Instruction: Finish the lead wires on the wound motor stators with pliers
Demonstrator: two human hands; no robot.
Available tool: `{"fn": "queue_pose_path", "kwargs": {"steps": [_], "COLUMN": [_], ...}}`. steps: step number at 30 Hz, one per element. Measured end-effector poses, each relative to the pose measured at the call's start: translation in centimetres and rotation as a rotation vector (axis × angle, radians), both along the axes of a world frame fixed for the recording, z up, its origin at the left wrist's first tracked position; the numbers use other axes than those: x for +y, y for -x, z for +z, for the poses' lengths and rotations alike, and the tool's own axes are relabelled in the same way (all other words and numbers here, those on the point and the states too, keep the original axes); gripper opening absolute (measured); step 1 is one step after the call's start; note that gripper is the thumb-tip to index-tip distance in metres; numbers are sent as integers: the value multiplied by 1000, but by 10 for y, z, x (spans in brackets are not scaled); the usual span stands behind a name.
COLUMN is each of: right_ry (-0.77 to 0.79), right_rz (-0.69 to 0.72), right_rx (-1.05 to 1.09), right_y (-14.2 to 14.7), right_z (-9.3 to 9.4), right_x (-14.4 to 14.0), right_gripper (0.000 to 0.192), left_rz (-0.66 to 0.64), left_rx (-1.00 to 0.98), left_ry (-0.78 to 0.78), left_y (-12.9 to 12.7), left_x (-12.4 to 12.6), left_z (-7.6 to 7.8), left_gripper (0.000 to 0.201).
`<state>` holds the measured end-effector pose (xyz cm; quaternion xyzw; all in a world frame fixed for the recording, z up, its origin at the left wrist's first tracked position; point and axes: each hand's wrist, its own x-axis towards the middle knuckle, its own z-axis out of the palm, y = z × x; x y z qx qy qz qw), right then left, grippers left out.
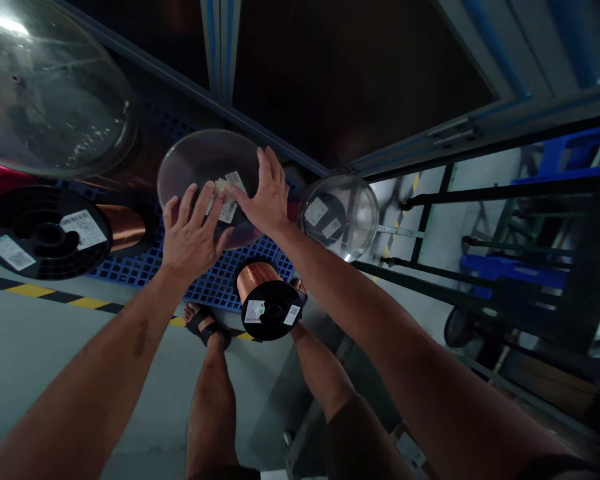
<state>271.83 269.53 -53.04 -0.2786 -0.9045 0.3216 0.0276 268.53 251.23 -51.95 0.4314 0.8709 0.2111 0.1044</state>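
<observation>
The left hand [190,237] lies flat with fingers spread on the lower-left rim of the clear spool flange [205,167] – the right hand [266,193], also spread, presses its right edge, equally near, above the blue grid pallet [145,267].

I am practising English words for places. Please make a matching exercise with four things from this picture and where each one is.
Things:
1. left hand
2. small copper spool
3. black-flanged spool
4. yellow-black stripe

Places:
a. on the grey floor
b. lying at the far left
c. between the person's feet
d. flat on a clear spool flange

Pairs: 1-d, 2-c, 3-b, 4-a
</observation>
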Motion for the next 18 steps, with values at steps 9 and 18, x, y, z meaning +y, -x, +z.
{"fn": "queue_pose_path", "kwargs": {"steps": [9, 18], "right_ry": [39, 233], "right_rz": [-50, -108], "right_rx": [-49, 154], "right_y": [9, -96], "right_z": [2, 69], "right_x": [0, -17], "right_gripper": [90, 67], "left_rz": [8, 240], "left_rx": [44, -89], "left_ry": [-14, -61], "left_y": [-1, -73], "left_x": [3, -66], "left_z": [-1, 34], "left_gripper": [69, 84]}}
